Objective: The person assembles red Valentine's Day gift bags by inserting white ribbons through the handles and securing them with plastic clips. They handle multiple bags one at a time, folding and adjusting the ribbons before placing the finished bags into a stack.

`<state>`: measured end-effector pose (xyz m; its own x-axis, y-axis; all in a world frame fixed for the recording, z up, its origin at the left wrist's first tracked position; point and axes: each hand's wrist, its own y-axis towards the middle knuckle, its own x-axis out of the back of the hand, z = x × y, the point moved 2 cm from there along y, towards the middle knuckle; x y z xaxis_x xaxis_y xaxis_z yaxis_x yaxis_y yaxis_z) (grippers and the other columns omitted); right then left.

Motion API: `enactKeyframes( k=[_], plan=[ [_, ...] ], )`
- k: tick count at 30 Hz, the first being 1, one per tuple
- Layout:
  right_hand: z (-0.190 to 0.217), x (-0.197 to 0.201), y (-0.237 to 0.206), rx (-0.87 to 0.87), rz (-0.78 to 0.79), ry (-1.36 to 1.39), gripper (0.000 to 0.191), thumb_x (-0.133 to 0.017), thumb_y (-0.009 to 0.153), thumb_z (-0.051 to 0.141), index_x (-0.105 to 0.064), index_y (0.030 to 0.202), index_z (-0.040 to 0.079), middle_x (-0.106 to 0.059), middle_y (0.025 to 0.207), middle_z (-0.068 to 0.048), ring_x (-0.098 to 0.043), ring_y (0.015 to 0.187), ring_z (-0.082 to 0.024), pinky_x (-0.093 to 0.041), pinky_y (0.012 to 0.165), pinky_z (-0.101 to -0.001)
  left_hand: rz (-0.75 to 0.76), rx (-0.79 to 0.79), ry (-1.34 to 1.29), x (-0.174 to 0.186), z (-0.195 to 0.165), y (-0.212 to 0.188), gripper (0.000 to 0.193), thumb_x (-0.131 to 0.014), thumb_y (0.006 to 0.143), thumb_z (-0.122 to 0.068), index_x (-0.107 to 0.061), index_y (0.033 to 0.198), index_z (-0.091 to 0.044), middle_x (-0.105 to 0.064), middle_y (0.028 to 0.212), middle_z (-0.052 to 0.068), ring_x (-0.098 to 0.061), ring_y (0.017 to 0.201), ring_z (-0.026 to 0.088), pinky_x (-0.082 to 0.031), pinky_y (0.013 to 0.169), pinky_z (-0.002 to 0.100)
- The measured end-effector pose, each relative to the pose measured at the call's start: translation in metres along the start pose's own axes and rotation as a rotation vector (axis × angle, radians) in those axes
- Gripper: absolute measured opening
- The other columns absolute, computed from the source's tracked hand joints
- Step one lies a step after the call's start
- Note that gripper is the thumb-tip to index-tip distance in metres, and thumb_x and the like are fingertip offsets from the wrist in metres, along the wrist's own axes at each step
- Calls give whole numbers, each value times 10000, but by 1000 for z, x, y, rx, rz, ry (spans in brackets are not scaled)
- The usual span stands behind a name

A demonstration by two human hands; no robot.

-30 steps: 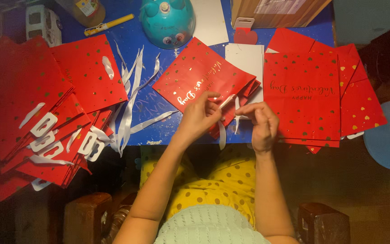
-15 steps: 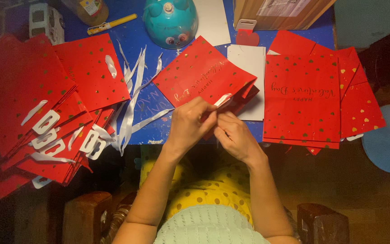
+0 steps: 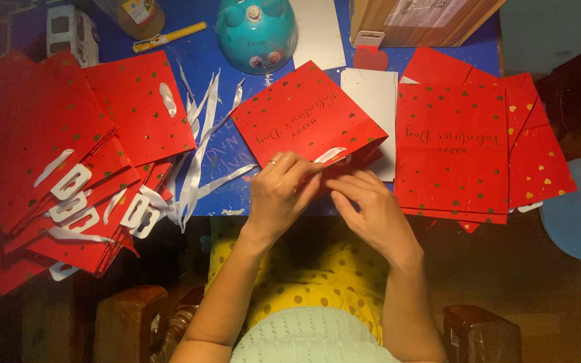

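Both hands, left hand (image 3: 278, 191) and right hand (image 3: 370, 205), fingers pinched together on a red gift bag's (image 3: 304, 117) white ribbon handle (image 3: 331, 155) (blue counter (image 3: 216, 60) beneath).

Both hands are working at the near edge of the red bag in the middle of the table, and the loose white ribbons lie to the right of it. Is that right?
Not quite. In the head view the white ribbons lie to the left of the red bag, not the right. The left hand and right hand are indeed at its near edge.
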<state>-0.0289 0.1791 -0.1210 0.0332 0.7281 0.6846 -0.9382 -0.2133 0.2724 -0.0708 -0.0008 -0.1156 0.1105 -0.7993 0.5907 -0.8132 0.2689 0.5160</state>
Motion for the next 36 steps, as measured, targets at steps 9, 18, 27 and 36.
enactKeyframes(
  k=[9, 18, 27, 36],
  plan=[
    [-41, -6, -18, -569, 7, 350, 321, -579, 1042, 296, -724, 1113, 20, -776, 928, -118, -765, 850, -177, -604, 769, -323, -91, -26, -20, 7, -9, -4, 178, -787, 850, -41, -731, 1014, -83, -656, 885, 48, -660, 816, 243, -528, 711, 366],
    [-65, -61, -33, -442, -306, 944, 217, -598, 1045, 204, -631, 1120, 3, -661, 957, -17, -591, 797, -66, -490, 706, -242, 68, -50, -73, -12, -23, -29, 205, -796, 818, -66, -691, 993, -89, -647, 957, 54, -640, 897, 276, -530, 765, 380],
    [-31, -35, -50, -280, -453, 768, 88, -639, 1049, 75, -650, 1029, -11, -635, 914, -7, -548, 811, -77, -439, 767, -236, -94, -88, -205, 28, -31, -32, 299, -804, 825, -26, -731, 1097, -126, -645, 936, 20, -626, 892, 239, -533, 794, 354],
    [41, -84, 40, -85, -239, 1224, 241, -597, 1096, 89, -596, 1325, 12, -655, 1193, -61, -633, 1049, -155, -532, 941, -313, -305, -121, -12, 97, -30, -46, 386, -823, 788, -13, -719, 1143, -123, -662, 1082, 20, -640, 1077, 258, -544, 968, 404]
  ],
)
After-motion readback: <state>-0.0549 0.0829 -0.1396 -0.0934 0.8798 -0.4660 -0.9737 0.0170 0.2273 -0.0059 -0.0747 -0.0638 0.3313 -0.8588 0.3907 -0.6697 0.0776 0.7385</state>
